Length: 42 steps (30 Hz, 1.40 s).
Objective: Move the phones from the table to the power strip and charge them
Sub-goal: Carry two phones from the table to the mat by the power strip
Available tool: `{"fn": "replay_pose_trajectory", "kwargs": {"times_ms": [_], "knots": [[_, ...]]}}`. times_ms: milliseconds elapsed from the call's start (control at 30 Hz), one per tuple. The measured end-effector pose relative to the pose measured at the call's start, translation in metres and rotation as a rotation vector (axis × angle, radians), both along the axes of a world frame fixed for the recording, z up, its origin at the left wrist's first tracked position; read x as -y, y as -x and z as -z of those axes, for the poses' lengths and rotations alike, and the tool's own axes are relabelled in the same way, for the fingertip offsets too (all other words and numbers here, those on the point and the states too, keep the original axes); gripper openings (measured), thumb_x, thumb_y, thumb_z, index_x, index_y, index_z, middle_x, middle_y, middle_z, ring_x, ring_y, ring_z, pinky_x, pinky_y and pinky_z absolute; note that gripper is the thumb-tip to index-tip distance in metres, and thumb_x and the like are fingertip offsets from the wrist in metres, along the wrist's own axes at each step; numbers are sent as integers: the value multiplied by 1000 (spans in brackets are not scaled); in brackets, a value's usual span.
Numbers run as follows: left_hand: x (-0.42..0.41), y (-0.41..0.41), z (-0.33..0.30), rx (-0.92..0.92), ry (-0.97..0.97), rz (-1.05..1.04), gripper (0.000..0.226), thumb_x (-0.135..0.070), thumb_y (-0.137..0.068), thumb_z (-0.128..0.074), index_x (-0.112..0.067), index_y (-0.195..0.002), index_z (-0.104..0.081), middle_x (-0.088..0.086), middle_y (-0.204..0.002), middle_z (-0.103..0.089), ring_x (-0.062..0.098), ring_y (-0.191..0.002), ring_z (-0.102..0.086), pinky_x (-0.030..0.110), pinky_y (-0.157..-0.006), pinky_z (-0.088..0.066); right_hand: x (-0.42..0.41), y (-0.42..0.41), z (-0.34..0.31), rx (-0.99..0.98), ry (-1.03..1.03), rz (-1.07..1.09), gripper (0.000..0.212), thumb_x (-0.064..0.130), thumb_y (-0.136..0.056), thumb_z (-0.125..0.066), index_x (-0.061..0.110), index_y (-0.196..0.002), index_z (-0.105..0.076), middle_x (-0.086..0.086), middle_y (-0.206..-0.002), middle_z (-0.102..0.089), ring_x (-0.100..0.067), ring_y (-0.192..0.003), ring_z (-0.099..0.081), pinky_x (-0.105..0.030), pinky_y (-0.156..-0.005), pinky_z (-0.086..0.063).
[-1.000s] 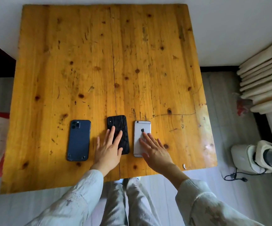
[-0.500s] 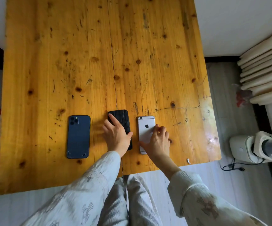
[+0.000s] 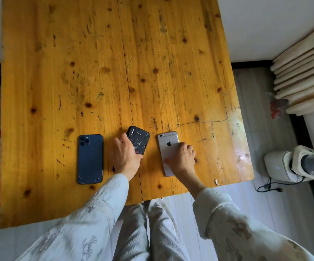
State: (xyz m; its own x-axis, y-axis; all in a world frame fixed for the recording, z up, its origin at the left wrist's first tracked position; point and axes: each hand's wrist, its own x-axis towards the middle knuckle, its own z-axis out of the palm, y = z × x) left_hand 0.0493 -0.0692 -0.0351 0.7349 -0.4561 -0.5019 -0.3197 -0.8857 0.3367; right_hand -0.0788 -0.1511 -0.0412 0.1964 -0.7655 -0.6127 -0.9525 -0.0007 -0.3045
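Black phone: lies back-up on the wooden table, middle of three phones near the front edge; a web pattern shows on its case. Half a second ago it lay straight; now its top end is tilted to the right and its lower part is hidden under the hand.
Left hand: curled over the black phone's lower left side, fingers wrapped along its left edge and thumb on the right edge, gripping it. A second ago the hand lay flat and spread; it has closed since.
Silver phone: back-up, just right of the black phone and apart from it, logo showing, in about the same spot as before.
Right hand: fingers bent and bunched over the silver phone's lower right part, fingertips on its back and right edge; cannot tell whether it truly grips or only presses.
Blue phone: back-up, left of the black one, untouched, unmoved.
Sleeves: pale patterned fabric on both arms.
Floor, right of table: a white appliance with a black cord; a stack of pale slats behind it.
View: the table looks nearer than before.
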Motion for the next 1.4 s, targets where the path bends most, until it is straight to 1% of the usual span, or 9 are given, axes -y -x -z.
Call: {"fn": "replay_pose_trajectory", "kwargs": {"times_ms": [133,300,400,533,633,767,933,1100,1400], "knots": [[-9,-10,-6,-314,231,-187,46,-2,-81,-61,-10,-121,-41,15,-120,-57,25,-97,-54,33,-77,-43,5,12,-8,126,-93,113,29,16,-80,-63,0,-104,-62,-20,-106,-64,-26,-86,-53,-32,-69,-40],[-29,-12,-22,-552,221,-311,52,-9,-85,-59,-16,-132,-37,12,-127,-56,20,-90,-53,28,-65,-43,-4,38,-27,254,-190,299,21,12,-83,-58,5,-102,-64,-16,-100,-67,-25,-82,-56,-29,-67,-40],[-22,-2,-39,-609,254,-256,57,-8,-85,-59,-15,-136,-35,13,-135,-50,23,-106,-52,30,-83,-40,-12,67,-47,387,-195,487,23,7,-82,-58,5,-105,-64,-7,-90,-61,-21,-80,-54,-27,-66,-41],[-4,36,-76,-672,295,-74,53,-5,-85,-58,-13,-134,-38,12,-128,-55,21,-100,-55,30,-82,-45,-35,123,-84,569,-123,735,9,5,-84,-58,10,-91,-61,-10,-89,-60,-21,-73,-54,-25,-56,-39],[13,79,-107,-719,356,116,46,-1,-85,-57,-10,-128,-45,7,-108,-60,7,-75,-57,16,-56,-44,-58,174,-111,651,-18,890,10,5,-85,-58,12,-91,-60,-10,-89,-62,-20,-74,-56,-23,-56,-41],[30,162,-146,-808,375,371,40,1,-86,-55,-11,-123,-46,5,-95,-60,4,-69,-56,14,-43,-46,-96,255,-146,701,155,1096,12,7,-86,-57,8,-97,-62,-9,-91,-62,-16,-73,-56,-20,-53,-38],[15,298,-189,-904,370,677,38,0,-85,-55,-8,-121,-47,8,-96,-63,14,-76,-60,23,-58,-45,-167,371,-187,770,385,1337,10,6,-85,-58,16,-82,-59,-6,-86,-61,-13,-71,-55,-21,-55,-40],[-36,454,-214,-984,359,945,30,4,-83,-55,-5,-111,-55,4,-86,-64,18,-78,-59,23,-64,-47,-269,496,-214,777,580,1541,8,8,-85,-59,11,-92,-60,-9,-91,-61,-19,-82,-56,-28,-66,-45],[-198,708,-226,-1135,141,1363,30,0,-81,-59,-11,-109,-58,6,-90,-67,22,-83,-61,29,-67,-47,-486,666,-240,713,866,1905,10,7,-86,-57,8,-97,-59,-8,-91,-61,-12,-73,-55,-12,-49,-41]]}}
